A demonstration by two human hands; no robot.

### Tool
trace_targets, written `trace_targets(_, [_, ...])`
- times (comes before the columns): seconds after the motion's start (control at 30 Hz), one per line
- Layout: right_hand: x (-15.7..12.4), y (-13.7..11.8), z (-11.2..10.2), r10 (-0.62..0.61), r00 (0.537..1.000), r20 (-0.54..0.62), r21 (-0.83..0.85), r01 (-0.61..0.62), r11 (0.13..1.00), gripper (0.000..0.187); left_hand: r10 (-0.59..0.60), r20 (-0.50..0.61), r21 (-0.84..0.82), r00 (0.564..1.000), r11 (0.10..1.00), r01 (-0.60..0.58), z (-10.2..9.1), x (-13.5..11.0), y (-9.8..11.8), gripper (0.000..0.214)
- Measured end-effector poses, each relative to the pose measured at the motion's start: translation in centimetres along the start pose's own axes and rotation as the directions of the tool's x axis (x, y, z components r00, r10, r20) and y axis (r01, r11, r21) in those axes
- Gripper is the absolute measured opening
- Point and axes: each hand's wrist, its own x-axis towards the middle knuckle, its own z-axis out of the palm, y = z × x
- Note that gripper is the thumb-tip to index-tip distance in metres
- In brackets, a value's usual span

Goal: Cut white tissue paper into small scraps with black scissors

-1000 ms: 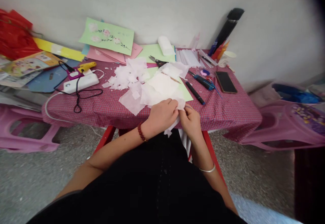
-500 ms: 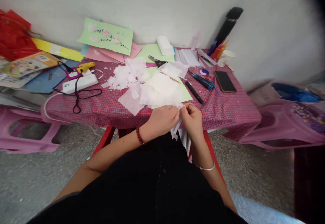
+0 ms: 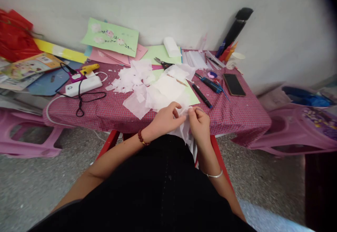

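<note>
My left hand (image 3: 164,119) and my right hand (image 3: 199,124) meet at the near edge of a small table covered in red checked cloth (image 3: 110,111). Both pinch the same piece of thin white tissue paper (image 3: 183,131), which hangs down between them over my lap. Just beyond my hands lie more tissue sheets (image 3: 165,91) on a light green card (image 3: 193,97). A heap of torn tissue scraps (image 3: 131,77) sits further left. My left wrist wears a red bead bracelet, my right a silver bangle.
Scissors (image 3: 162,63), black pens (image 3: 202,96), a blue tool (image 3: 209,83) and a phone (image 3: 233,84) lie on the right half. A glue gun (image 3: 85,71) and a white power strip (image 3: 83,85) sit left. Coloured cards lean on the wall. Pink plastic stools (image 3: 295,130) flank the table.
My hands have reworked their hold on the tissue; the sheet now hangs lower and more spread out between them. My left thumb and fingers have opened slightly around its edge.
</note>
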Motion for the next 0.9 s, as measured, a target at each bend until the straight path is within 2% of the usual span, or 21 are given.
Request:
trace_targets(0.07, [-0.1,-0.3,-0.1,-0.022,1.000,0.014,-0.029,0.022,0.999,0.031,-0.004,-0.022,0.101,1.000,0.995,0.006,-0.1,0.3,0.6,0.032])
trace_targets(0.17, [-0.3,-0.6,-0.2,-0.065,0.998,0.025,-0.086,0.067,0.994,0.029,0.058,-0.074,0.296,0.996,0.954,-0.034,-0.4,0.8,1.4,0.011])
trace_targets(0.27, [-0.4,-0.7,-0.2,-0.092,0.996,-0.014,-0.113,0.090,0.990,0.028,0.121,-0.111,0.407,0.986,0.911,-0.067,-0.9,1.4,1.6,0.019])
trace_targets(0.37, [-0.2,-0.4,-0.3,-0.064,0.996,-0.068,-0.082,0.059,0.995,0.030,0.146,-0.142,0.352,0.979,0.932,-0.088,-1.2,1.5,1.4,0.030])
trace_targets(0.43, [0.0,-0.2,-0.3,-0.041,0.997,-0.066,-0.050,0.038,0.998,0.026,0.144,-0.126,0.271,0.981,0.957,-0.106,-1.3,1.4,1.3,0.034])
trace_targets(0.53, [0.2,-0.2,-0.5,-0.008,1.000,0.023,-0.007,0.009,1.000,0.011,0.153,-0.064,0.217,0.986,0.967,-0.136,-1.1,0.9,1.5,0.034])
trace_targets(0.6, [0.4,-0.3,-0.7,0.017,0.996,0.090,-0.028,-0.014,0.999,0.013,0.185,-0.011,0.245,0.983,0.953,-0.177,-0.9,0.4,1.7,0.032])
trace_targets(0.67, [0.5,-0.3,-1.0,0.033,0.994,0.101,-0.042,-0.029,0.999,0.013,0.246,0.054,0.288,0.968,0.924,-0.251,-0.6,-0.1,1.9,0.029])
trace_targets(0.73, [0.5,-0.2,-1.1,0.044,0.996,0.081,0.000,-0.044,0.999,0.002,0.315,0.118,0.308,0.942,0.890,-0.337,-0.5,-0.5,1.8,0.027])
trace_targets(0.77, [0.6,0.0,-1.2,0.052,0.996,0.068,0.031,-0.055,0.998,0.008,0.338,0.139,0.304,0.931,0.880,-0.365,-0.5,-0.6,1.7,0.026])
trace_targets(0.83, [0.6,0.5,-1.1,0.082,0.996,0.043,0.090,-0.086,0.992,0.015,0.321,0.129,0.283,0.938,0.895,-0.345,-0.6,-0.8,1.5,0.027])
trace_targets(0.9, [0.7,1.1,-1.0,0.123,0.992,0.018,0.150,-0.124,0.981,0.018,0.223,0.045,0.236,0.974,0.945,-0.228,-0.8,-0.6,1.0,0.031])
